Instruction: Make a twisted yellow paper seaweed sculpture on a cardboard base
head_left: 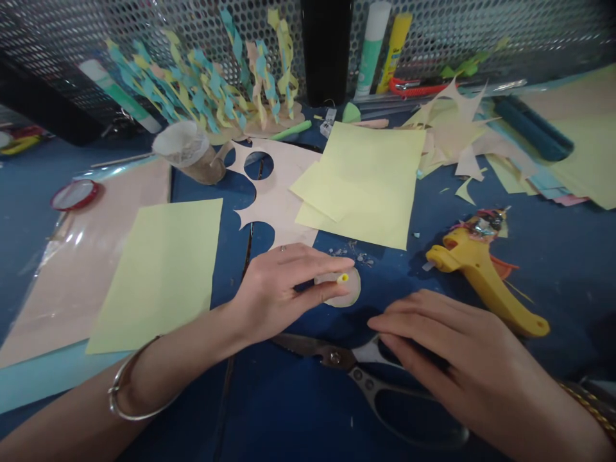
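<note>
A pale paper disc (352,292) lies on the blue table, with a small yellow rolled paper tube (342,278) standing at its centre. The thumb and index finger of my left hand (289,282) reach over the disc, close around the tube, a small gap between fingertips. Whether they touch the tube is hard to tell. To the right, my right hand (447,346) hovers above the handles of dark scissors (337,357), its thumb and fingertips near each other. Nothing shows between its fingertips. A yellow glue gun (500,289) rests beyond it on the right.
Yellow sheets (370,183) and cut pink paper (283,192) lie ahead. A cup (187,151), twisted paper strips (216,90) and glue sticks (373,51) stand along the mesh (447,32). More paper (163,269) lies left; scraps (447,122) lie back right.
</note>
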Demonstrator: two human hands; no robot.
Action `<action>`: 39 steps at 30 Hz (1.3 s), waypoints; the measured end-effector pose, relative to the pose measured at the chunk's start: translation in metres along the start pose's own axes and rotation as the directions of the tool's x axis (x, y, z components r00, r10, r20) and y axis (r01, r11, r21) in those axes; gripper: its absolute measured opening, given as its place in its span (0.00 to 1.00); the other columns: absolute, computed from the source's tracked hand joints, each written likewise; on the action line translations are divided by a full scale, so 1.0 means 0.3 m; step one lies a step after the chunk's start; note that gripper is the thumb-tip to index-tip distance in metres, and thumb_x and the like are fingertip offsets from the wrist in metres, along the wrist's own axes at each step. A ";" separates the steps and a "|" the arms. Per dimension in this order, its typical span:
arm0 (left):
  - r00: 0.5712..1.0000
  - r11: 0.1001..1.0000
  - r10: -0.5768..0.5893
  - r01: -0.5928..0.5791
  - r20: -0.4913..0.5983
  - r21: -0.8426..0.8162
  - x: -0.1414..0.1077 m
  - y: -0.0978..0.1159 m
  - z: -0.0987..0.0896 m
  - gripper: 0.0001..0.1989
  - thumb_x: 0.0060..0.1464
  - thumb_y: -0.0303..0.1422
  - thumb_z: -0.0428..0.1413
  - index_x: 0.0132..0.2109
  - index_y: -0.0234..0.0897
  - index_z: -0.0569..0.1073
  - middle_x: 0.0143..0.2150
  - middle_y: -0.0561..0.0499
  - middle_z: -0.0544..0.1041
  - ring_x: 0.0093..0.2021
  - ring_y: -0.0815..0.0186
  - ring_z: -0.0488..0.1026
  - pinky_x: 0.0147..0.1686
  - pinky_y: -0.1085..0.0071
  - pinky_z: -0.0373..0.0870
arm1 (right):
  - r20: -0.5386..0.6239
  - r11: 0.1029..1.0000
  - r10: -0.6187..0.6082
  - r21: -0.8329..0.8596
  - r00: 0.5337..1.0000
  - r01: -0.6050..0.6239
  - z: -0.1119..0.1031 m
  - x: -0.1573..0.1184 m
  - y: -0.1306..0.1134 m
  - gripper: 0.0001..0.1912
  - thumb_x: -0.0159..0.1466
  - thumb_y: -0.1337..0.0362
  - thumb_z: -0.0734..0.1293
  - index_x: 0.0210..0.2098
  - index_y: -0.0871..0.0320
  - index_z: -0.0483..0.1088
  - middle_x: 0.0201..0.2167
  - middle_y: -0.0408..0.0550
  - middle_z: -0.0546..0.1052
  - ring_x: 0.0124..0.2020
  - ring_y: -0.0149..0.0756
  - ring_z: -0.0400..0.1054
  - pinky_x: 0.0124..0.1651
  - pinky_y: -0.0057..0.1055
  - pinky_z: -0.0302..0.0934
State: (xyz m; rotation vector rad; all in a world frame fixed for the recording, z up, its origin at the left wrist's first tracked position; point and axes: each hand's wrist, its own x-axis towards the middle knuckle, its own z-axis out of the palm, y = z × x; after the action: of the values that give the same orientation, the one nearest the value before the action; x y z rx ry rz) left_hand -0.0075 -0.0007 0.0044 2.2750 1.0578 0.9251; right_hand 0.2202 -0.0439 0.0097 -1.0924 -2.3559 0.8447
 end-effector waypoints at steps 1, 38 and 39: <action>1.000 1.000 -0.004 0.004 -0.001 -0.008 0.001 0.001 -0.003 0.13 0.49 0.28 0.62 0.44 0.39 0.76 0.37 0.50 0.82 0.38 0.66 0.77 0.39 0.72 0.75 | 0.001 1.000 -0.004 -0.010 1.000 0.004 -0.003 -0.001 0.000 0.10 0.65 0.68 0.61 0.43 0.54 0.70 0.38 0.45 0.75 0.38 0.34 0.69 0.39 0.30 0.64; 0.999 0.982 0.020 -0.027 -0.042 -0.187 0.004 0.003 -0.029 0.13 0.45 0.24 0.64 0.40 0.39 0.78 0.36 0.49 0.82 0.36 0.65 0.78 0.35 0.71 0.77 | 0.066 0.977 -0.109 -0.178 0.992 0.119 -0.030 -0.008 0.009 0.08 0.66 0.65 0.60 0.39 0.55 0.71 0.33 0.46 0.75 0.33 0.35 0.68 0.34 0.33 0.59; 0.999 0.982 0.023 -0.030 -0.043 -0.188 0.003 0.001 -0.028 0.13 0.45 0.23 0.64 0.40 0.39 0.78 0.36 0.49 0.81 0.36 0.65 0.78 0.35 0.71 0.77 | 0.068 0.978 -0.106 -0.175 0.992 0.117 -0.030 -0.008 0.010 0.08 0.66 0.65 0.60 0.39 0.55 0.71 0.33 0.45 0.75 0.33 0.35 0.68 0.34 0.33 0.59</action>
State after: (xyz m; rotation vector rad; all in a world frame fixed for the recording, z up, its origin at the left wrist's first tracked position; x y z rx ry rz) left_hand -0.0132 0.0008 0.0106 2.1274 0.9171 1.0408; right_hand 0.2284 -0.0413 0.0140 -1.0041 -2.5557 0.6431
